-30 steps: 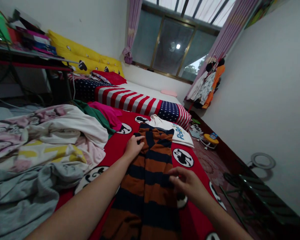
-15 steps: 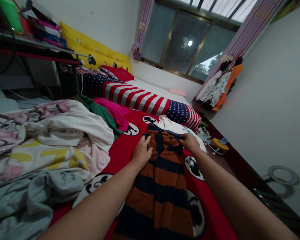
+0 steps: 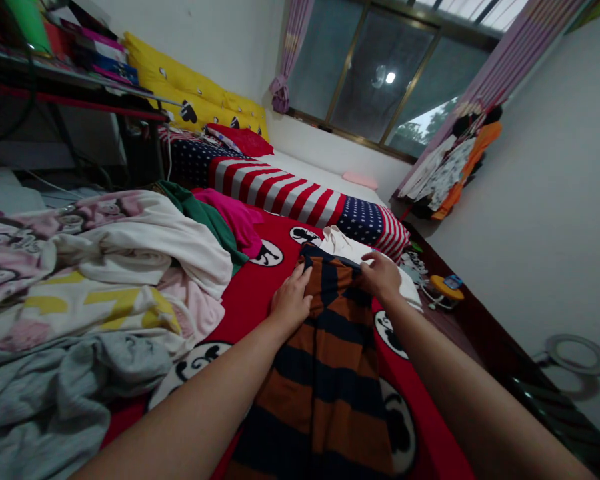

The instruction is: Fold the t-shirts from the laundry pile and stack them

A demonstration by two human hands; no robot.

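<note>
An orange and navy striped shirt lies lengthwise on the red bed cover with black cartoon prints. My left hand grips the shirt's far left corner. My right hand grips its far right corner. Both corners are slightly lifted and bunched. A folded white garment with blue lettering lies just beyond the shirt, partly hidden by my right hand.
A heap of clothes and pale printed bedding fills the left side, with pink and green garments at its far end. A stars-and-stripes blanket lies beyond. A small yellow stool stands on the floor at right.
My right hand moved from the shirt's middle right edge up to its far right corner and closed on it. My left hand closed on the far left corner.
</note>
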